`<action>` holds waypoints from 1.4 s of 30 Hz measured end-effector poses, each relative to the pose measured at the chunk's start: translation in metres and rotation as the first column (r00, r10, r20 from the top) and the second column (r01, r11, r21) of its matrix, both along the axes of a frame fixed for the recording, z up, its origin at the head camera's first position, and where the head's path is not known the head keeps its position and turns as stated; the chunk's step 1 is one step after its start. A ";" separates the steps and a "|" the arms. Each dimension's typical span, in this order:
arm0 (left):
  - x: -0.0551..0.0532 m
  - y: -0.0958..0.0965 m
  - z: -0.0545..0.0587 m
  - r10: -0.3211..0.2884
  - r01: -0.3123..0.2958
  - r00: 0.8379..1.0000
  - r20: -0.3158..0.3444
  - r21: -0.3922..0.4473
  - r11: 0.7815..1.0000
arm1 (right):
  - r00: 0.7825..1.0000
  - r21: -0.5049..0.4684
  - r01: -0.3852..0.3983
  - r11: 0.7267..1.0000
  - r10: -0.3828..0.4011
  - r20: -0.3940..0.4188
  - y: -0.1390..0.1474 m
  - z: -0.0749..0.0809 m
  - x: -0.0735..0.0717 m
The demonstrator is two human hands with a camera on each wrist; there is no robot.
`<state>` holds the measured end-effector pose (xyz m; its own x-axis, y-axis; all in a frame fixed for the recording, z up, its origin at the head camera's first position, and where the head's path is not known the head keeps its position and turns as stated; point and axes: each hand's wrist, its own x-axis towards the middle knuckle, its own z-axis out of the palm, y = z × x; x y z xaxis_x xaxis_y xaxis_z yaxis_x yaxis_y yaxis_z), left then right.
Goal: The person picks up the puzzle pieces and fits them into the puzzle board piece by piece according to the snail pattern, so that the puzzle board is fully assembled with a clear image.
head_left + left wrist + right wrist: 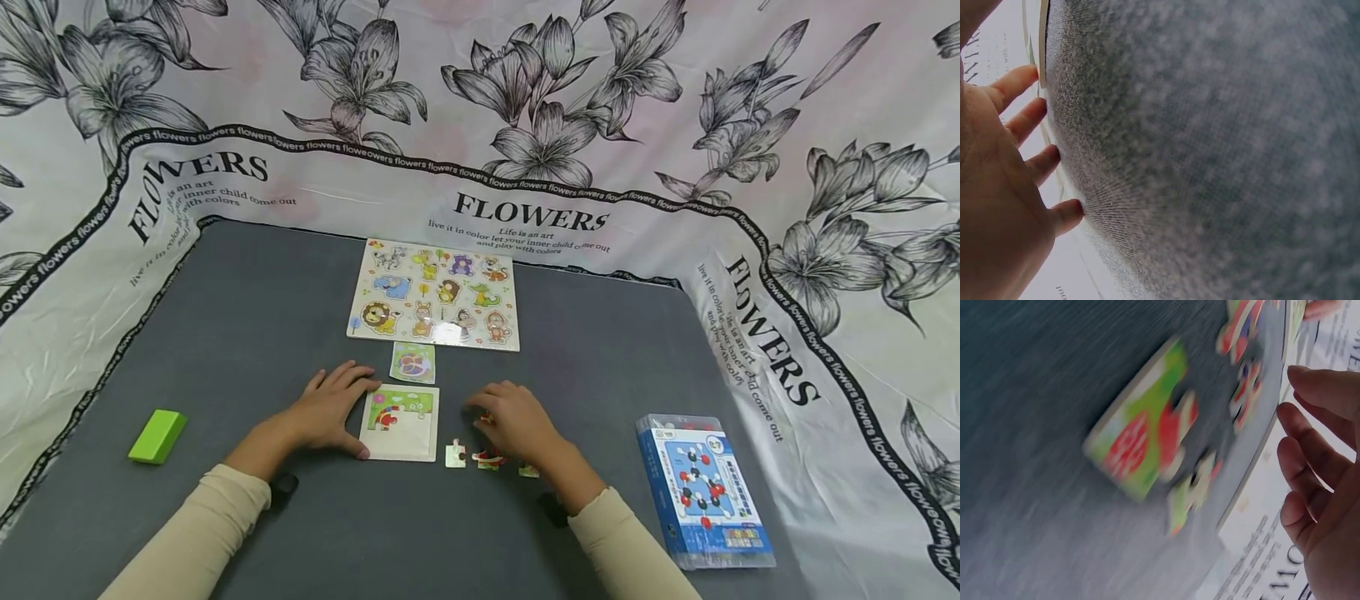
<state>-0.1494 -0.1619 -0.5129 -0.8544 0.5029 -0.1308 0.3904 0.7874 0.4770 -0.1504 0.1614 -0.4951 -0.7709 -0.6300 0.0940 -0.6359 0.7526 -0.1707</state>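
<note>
A small square puzzle tray [408, 443] lies flat, with joined green and red pieces [397, 406] across its upper part. My left hand [326, 412] rests along the tray's left side, fingers spread near its top corner and thumb by the lower one. In the left wrist view, the fingertips touch the grey surface beside the tray's edge. My right hand [521, 421] hovers over loose jigsaw pieces to the right of the tray, fingers loosely bent and nothing visible between them. Below it lie a whitish piece [455, 454], a red piece [489, 458] and a green-edged piece [1138, 434].
Behind the tray lies a small picture card [413, 363], touching a large animal puzzle board [435, 292]. A green block [157, 437] is at the far left. A blue boxed molecule set [705, 492] stands right. Flowered cloth [525, 100] borders the grey tabletop [262, 525].
</note>
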 end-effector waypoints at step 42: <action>0.001 -0.005 0.000 0.002 -0.002 1.000 0.022 0.003 1.000 | 0.987 0.062 -0.160 0.985 0.161 -0.011 -0.079 -0.006 0.004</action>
<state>-0.1485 -0.1673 -0.5131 -0.8524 0.5014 -0.1482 0.3782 0.7870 0.4875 -0.1469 0.0826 -0.5014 -0.6578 -0.7506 0.0629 -0.7517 0.6491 -0.1164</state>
